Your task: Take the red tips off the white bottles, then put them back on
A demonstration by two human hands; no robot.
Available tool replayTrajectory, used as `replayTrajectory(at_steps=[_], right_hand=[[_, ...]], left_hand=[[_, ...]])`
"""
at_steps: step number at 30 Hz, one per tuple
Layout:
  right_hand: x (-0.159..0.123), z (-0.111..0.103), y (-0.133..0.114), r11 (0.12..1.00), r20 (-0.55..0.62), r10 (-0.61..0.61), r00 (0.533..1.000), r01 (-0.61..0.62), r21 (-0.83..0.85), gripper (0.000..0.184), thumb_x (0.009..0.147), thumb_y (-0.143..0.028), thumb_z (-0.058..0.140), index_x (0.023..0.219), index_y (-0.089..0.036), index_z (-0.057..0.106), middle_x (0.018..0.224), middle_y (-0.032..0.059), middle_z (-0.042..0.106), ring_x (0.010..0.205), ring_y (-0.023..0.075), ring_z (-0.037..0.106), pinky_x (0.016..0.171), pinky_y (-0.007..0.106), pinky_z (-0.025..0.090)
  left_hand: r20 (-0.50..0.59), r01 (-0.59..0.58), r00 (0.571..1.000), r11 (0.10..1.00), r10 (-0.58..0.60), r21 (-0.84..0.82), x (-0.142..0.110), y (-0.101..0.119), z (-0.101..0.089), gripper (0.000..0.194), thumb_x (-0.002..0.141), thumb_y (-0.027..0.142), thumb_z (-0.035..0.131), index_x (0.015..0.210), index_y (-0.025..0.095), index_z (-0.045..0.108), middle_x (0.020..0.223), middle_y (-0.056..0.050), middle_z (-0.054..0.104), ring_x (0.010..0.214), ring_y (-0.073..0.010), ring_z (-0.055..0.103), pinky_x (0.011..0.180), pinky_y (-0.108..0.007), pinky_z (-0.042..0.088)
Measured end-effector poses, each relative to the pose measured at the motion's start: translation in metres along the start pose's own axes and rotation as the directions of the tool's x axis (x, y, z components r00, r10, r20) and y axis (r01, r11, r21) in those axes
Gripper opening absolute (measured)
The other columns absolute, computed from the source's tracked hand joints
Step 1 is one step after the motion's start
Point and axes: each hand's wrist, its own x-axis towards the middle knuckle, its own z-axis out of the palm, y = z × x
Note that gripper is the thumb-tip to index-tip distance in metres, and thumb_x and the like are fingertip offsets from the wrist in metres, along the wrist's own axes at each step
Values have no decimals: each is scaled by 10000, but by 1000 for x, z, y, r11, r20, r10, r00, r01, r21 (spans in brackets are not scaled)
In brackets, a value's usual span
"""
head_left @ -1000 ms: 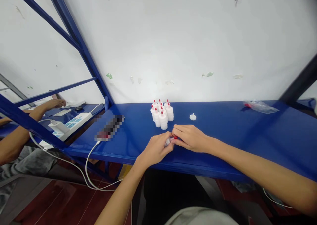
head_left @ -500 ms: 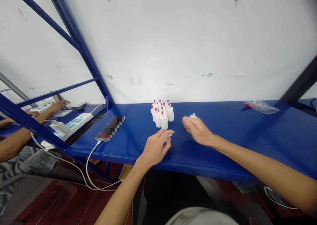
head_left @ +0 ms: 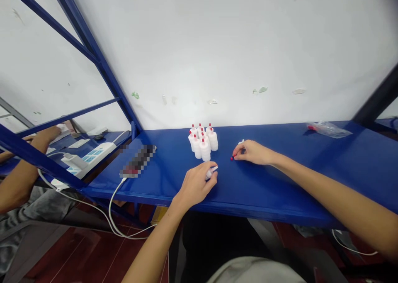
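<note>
My left hand (head_left: 196,183) is closed around a small white bottle (head_left: 211,172), whose uncapped white nozzle sticks out to the right, just above the blue shelf (head_left: 280,179). My right hand (head_left: 252,152) rests further back on the shelf, fingers curled, pinching a tiny red cap (head_left: 231,158) at its fingertips. A small white funnel-like piece (head_left: 241,142) peeks out just behind that hand. A cluster of several white bottles with red caps (head_left: 203,142) stands upright behind my left hand.
A pixelated dark device (head_left: 138,160) with a white cable lies at the shelf's left end. A clear plastic bag (head_left: 326,129) sits at the far right by the wall. Another person's arms (head_left: 18,179) work at the neighbouring bench with a white power strip (head_left: 90,154).
My right hand pulled the red cap away from the bottle and moved back and right to the shelf near the funnel piece. My left hand kept the bottle almost still.
</note>
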Motion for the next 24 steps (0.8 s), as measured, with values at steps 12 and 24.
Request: replayTrajectory(at_steps=[12, 24], right_hand=[[-17, 15, -27, 954, -216, -289, 933, 262, -144, 261, 893, -392, 555, 1021, -182, 643, 827, 34, 635, 704, 162, 559, 676, 294, 417], [-17, 25, -27, 944, -528, -329, 783, 287, -162, 211, 977, -348, 401, 883, -208, 528, 702, 19, 583, 603, 164, 515, 608, 296, 381]], left_hand=[[26, 40, 999, 999, -41, 31, 1, 4, -1, 281, 975, 337, 454, 1238, 255, 511, 1065, -21, 693, 879, -193, 657, 739, -278, 435], [12, 30, 1000, 999, -29, -31, -1, 3, 0, 188, 991, 301, 404, 1108, 197, 509, 845, -14, 623, 732, -169, 586, 669, -268, 403]])
